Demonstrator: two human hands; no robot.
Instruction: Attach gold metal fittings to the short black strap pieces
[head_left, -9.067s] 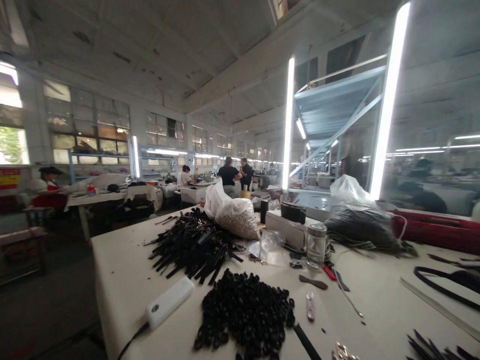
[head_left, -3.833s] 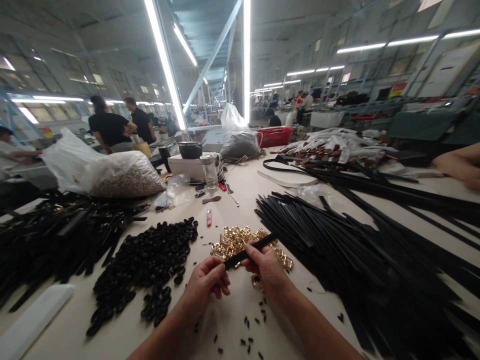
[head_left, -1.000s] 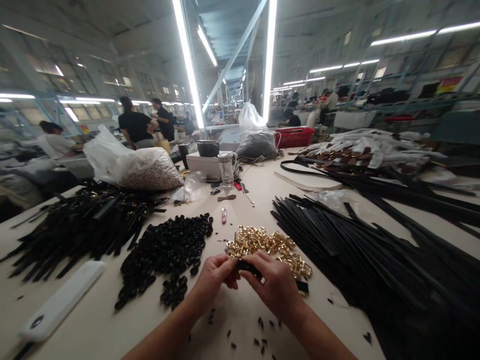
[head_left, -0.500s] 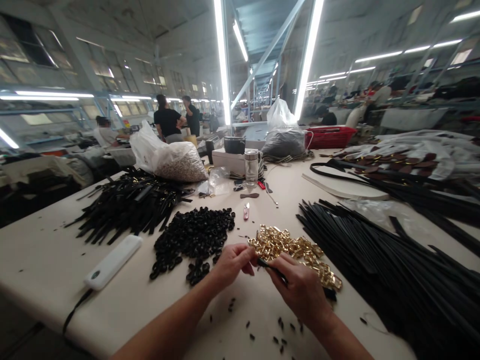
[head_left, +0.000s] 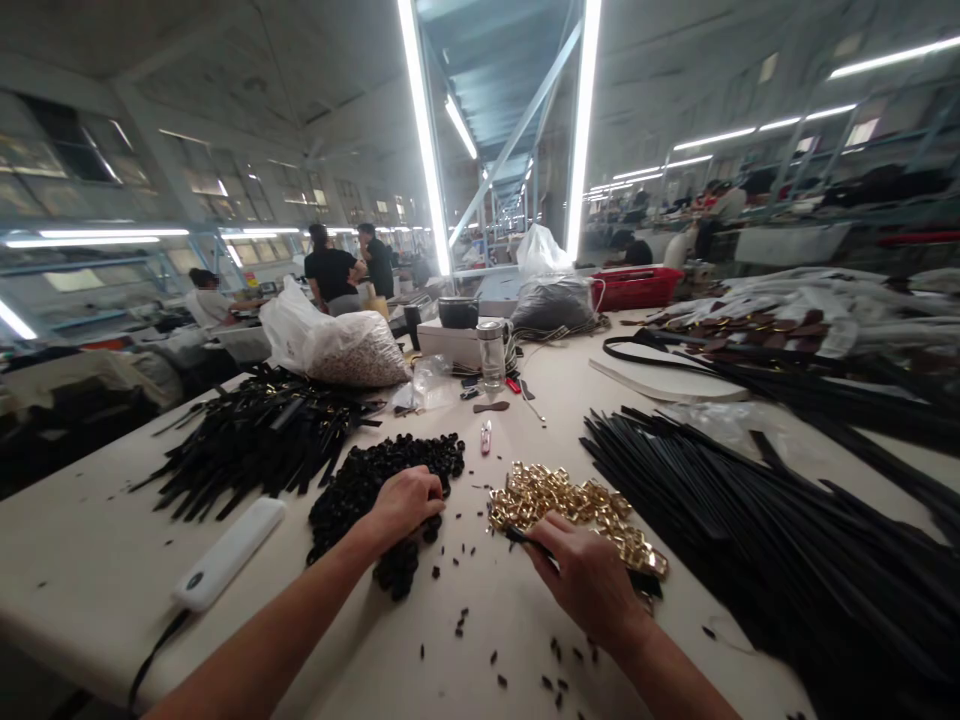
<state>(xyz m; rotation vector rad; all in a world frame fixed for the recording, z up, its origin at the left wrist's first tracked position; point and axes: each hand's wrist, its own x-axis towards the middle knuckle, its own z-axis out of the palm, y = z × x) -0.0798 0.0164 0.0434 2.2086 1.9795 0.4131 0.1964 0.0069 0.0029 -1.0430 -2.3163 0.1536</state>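
My left hand [head_left: 409,503] rests over the right side of a heap of small black loops [head_left: 352,490], its fingers curled together at the tips. Whatever those fingertips pinch, if anything, is hidden. In my right hand [head_left: 581,570] is a black strap [head_left: 519,535], gripped with its narrow end poking out to the left past the thumb. The strap's other end shows dark below the hand, near the gold buckles. These gold metal buckles [head_left: 559,492] lie in a pile just beyond my right hand.
Long black strips [head_left: 697,520] cover the right side. Finished-looking black straps [head_left: 247,435] are heaped at left, behind a white power bank [head_left: 230,553]. Small thread snips [head_left: 486,437], a glass bottle [head_left: 492,357] and a bag of beads or pellets [head_left: 360,345] stand farther back. Small black bits [head_left: 502,681] are scattered in front.
My left hand has left the strap's end and moved left onto the heap of black loops. My right hand keeps the strap in nearly the same place. The view has shifted slightly.
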